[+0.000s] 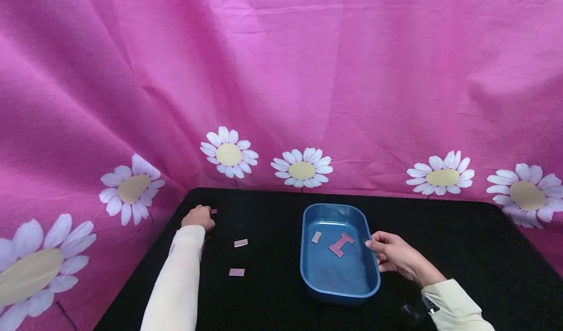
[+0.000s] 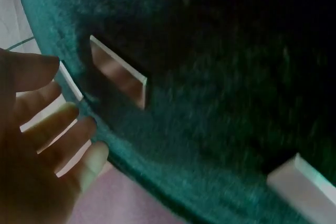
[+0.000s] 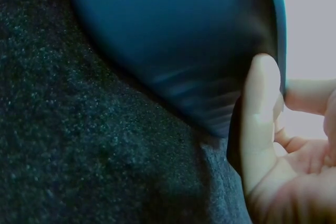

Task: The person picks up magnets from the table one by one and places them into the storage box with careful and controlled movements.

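Observation:
At the far left of the table, my left hand (image 1: pixel 199 217) pinches a small pink tile (image 1: pixel 214 211) at its fingertips. The left wrist view has the thumb tip right at the end of this tile (image 2: pixel 71 81), with the other fingers loosely curved and spread below. Two more pinkish rectangular tiles lie nearer, one at mid-table (image 1: pixel 240 243) and another (image 1: pixel 236 272) closer to me. My right hand (image 1: pixel 396 255) grips the right rim of a deep blue tray (image 1: pixel 340 292), thumb on one side of the wall. Inside the tray are several similar tiles (image 1: pixel 339 247), some overlapping.
Black cloth (image 1: pixel 264 292) covers the table. A pink curtain (image 1: pixel 352 101) with white daisies hangs along its back and left sides. Near the right sleeve (image 1: pixel 457 304) lies a small clear, shiny object (image 1: pixel 412 312).

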{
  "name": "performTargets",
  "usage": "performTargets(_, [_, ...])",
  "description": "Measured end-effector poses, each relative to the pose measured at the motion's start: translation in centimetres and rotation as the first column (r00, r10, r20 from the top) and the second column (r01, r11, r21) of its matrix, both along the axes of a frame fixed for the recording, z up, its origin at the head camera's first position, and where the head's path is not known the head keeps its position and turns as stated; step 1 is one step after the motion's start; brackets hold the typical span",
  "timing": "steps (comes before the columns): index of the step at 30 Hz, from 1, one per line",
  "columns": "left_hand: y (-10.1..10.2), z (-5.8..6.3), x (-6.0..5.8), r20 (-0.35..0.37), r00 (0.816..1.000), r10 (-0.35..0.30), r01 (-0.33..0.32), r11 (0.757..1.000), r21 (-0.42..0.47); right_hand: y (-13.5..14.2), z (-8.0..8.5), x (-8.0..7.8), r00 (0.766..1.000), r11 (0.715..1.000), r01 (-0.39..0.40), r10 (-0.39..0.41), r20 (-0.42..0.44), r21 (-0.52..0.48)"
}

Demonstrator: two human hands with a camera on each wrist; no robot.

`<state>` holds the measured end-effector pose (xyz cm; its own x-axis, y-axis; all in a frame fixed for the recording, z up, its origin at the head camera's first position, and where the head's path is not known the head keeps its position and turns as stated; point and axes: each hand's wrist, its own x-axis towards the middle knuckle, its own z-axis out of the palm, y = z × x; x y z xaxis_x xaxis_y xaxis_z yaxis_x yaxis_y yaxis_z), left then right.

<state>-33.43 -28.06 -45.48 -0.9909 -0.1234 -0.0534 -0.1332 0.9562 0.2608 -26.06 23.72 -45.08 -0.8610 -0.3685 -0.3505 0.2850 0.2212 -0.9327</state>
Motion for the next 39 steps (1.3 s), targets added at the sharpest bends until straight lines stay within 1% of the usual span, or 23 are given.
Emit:
performTargets(2, [0.4,-0.7,-0.5,-0.003,1.0,-0.001,0.001,1.0,0.001,0.3,0.1,0.0,1.0,1.0,-0.001,0.001,0.004,0.003])
performTargets(5, [0.7,-1.2,-0.6,-0.002,1.0,0.003,-0.003,1.0,0.006,0.4,0.0,0.0,1.0,1.0,-0.009,0.009,-0.002,0.002])
performTargets(7, [0.5,-1.7,-0.4,-0.014,1.0,0.002,-0.002,1.0,-0.014,0.2,-0.2,0.2,1.0,1.0,-0.013,0.013,-0.01,-0.001])
performTargets(10, [0.2,-2.4,-0.1,-0.014,1.0,-0.003,0.003,0.999,-0.041,0.0,-0.6,0.6,1.0,1.0,-0.012,0.012,-0.017,0.0])
performTargets(13, [0.0,-3.0,0.3,-0.001,1.0,0.0,0.0,0.999,-0.037,0.0,-0.7,0.8,1.0,1.0,-0.006,0.006,-0.019,0.01])
performTargets(15, [0.0,-2.9,0.3,0.001,1.0,0.011,-0.011,1.0,-0.02,-0.1,-0.7,0.7,1.0,1.0,-0.004,0.005,-0.03,0.016])
performTargets(19, [0.3,-1.9,0.1,-0.02,0.999,0.033,-0.033,0.999,-0.027,-0.1,-0.5,0.3,0.999,1.0,0.005,-0.003,-0.042,0.029])
performTargets(22, [0.5,-1.0,-0.1,-0.017,0.999,0.044,-0.045,0.999,-0.031,-0.1,-0.3,0.2,0.999,0.999,0.015,-0.014,-0.031,0.037])
performTargets(24, [0.6,-0.7,-0.2,-0.01,0.998,0.062,-0.062,0.998,-0.025,-0.1,-0.3,0.1,1.0,0.999,0.015,-0.014,-0.022,0.037])
performTargets(29, [0.7,-0.5,-0.3,-0.003,0.995,0.1,-0.1,0.995,0.022,-0.1,-0.2,0.0,1.0,0.999,0.015,-0.014,-0.021,0.034])
performTargets(34, [0.6,-0.5,-0.8,0.003,0.994,0.112,-0.112,0.993,0.046,0.0,-0.2,0.1,0.999,1.0,0.014,-0.014,-0.03,0.02])
performTargets(39, [0.6,-0.5,-1.3,0.008,0.99,0.144,-0.144,0.988,0.063,0.0,-0.2,0.1,1.0,1.0,0.008,-0.008,-0.002,0.006])
